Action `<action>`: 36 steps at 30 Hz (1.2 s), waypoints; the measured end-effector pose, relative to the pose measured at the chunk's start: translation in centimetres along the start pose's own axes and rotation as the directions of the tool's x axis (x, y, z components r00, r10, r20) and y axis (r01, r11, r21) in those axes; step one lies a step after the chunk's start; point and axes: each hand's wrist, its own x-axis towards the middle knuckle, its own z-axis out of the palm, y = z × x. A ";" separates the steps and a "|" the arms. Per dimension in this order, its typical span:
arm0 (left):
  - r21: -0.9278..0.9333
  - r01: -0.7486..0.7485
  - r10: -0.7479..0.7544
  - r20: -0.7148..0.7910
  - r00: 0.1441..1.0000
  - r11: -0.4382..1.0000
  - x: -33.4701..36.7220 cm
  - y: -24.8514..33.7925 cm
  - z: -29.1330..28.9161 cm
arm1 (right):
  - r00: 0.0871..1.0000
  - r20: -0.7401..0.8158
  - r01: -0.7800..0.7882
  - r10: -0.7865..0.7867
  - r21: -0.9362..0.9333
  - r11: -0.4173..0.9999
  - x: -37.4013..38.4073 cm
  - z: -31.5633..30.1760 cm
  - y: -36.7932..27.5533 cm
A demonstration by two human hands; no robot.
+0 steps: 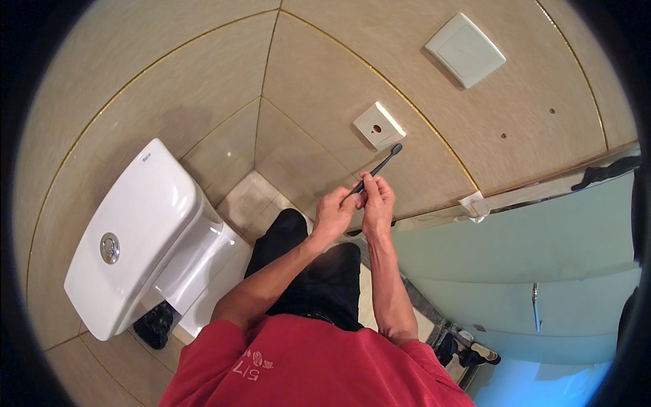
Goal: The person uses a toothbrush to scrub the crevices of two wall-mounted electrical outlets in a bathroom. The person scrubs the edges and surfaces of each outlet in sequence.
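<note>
A slim black toothbrush (383, 165) slants up and to the right between my two hands, its head just below a small white wall plate with a dark round hole (389, 135). My right hand (378, 203) pinches it around the handle. My left hand (333, 216) is closed at the handle's lower end, the fingers meeting those of my right hand. Whether the brush head touches the plate or only overlaps it in view, I cannot tell.
On the left stands a white toilet (135, 203) with a dark bag (156, 325) below its tank. A larger blank wall plate (466, 51) is higher on the tiled wall. At right is a frosted glass door (475, 261) with a metal handle (536, 306); shoes (475, 354) lie beside it.
</note>
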 end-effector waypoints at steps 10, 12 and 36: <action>-0.013 0.032 -0.033 -0.005 0.999 0.999 0.0 -0.6 0.1 | 1.000 0.004 -0.014 0.013 0.010 1.000 0.0 -0.3 0.9; -0.024 0.030 -0.030 -0.007 1.000 0.999 0.1 -0.5 0.1 | 1.000 0.001 -0.017 0.017 0.019 1.000 0.2 -0.2 0.9; -0.109 0.068 -0.069 0.002 0.998 0.992 0.0 -1.4 0.1 | 0.998 -0.004 -0.061 0.061 -0.019 0.998 -0.1 0.1 1.0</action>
